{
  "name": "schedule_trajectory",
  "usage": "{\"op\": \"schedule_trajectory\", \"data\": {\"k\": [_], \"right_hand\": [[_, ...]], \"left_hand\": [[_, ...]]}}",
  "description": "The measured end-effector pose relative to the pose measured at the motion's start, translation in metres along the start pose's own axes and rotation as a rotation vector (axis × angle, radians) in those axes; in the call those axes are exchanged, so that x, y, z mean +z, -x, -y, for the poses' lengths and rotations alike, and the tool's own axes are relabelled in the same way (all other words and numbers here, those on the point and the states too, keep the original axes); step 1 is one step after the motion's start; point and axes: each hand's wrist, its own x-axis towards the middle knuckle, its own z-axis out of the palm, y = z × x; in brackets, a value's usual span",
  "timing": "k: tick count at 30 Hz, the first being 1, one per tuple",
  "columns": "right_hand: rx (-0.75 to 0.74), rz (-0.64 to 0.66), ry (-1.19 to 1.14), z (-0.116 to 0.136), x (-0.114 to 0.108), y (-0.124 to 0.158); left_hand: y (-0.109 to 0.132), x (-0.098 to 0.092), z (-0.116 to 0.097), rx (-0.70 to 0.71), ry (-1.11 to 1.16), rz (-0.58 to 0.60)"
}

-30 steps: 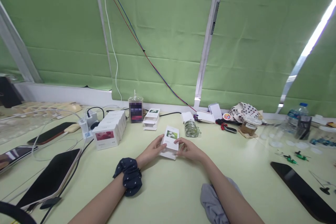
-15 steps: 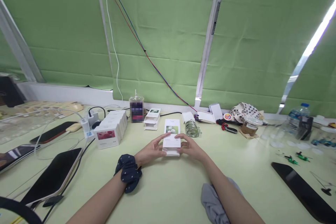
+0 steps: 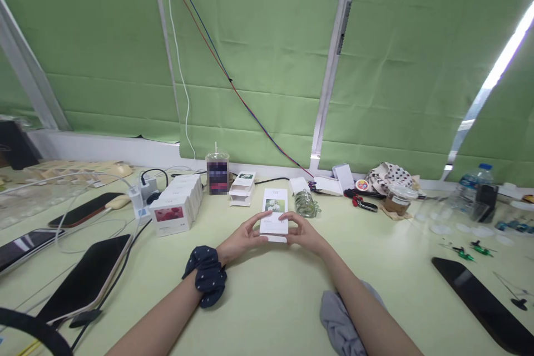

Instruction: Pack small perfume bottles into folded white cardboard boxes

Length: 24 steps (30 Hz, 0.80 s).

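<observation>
A small white box point(image 3: 274, 212) with a green-and-white flower picture on its top is held between both hands just above the pale green table point(image 3: 271, 300). My left hand point(image 3: 241, 240) grips its left side with curled fingers, a dark dotted scrunchie point(image 3: 206, 275) on that wrist. My right hand point(image 3: 303, 233) grips the right side, thumb on top. A glass jar point(image 3: 305, 204) lies right behind the box.
A row of white boxes with a red picture point(image 3: 175, 208) and two stacked white boxes point(image 3: 242, 187) stand at the left rear, beside a drink cup point(image 3: 217, 172). Phones point(image 3: 81, 281) and cables lie left; a phone point(image 3: 486, 303) lies right. A grey cloth point(image 3: 340, 322) sits under my right forearm.
The box was tilted and off to one side a second ago; both hands have squared it up and moved it slightly farther from me, holding it level.
</observation>
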Motion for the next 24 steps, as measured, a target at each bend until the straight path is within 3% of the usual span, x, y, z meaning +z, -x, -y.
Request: {"op": "schedule_trajectory", "data": {"k": [8,24], "right_hand": [[0.017,0.024,-0.052,0.0078,0.0011,0.0020],[0.020,0.002,-0.026,0.0033,0.0012,0.0016]], "left_hand": [[-0.0017,0.0002,0.0013,0.015,-0.036,-0.067],[-0.0008,0.0029,-0.0017,0.012,-0.058,-0.090]]}}
